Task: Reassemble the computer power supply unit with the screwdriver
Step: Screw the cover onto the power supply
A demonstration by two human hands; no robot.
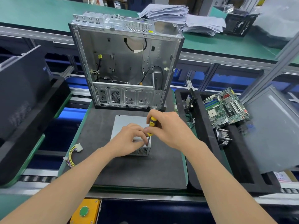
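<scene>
Two arms show, the left forearm [64,188] and the right forearm [226,183], both bare along all their visible length, wrists included. The left grip [127,139] and the right grip [168,128] are bare-skinned as well, their few visible nails short and plain.

Black mat [129,172] bears power supply [125,122] and chassis [123,62].

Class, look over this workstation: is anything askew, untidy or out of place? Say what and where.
The motherboard lies tilted, propped over the wall of the black tray on the right. The paper stack behind the computer case is ragged and splayed.
</scene>
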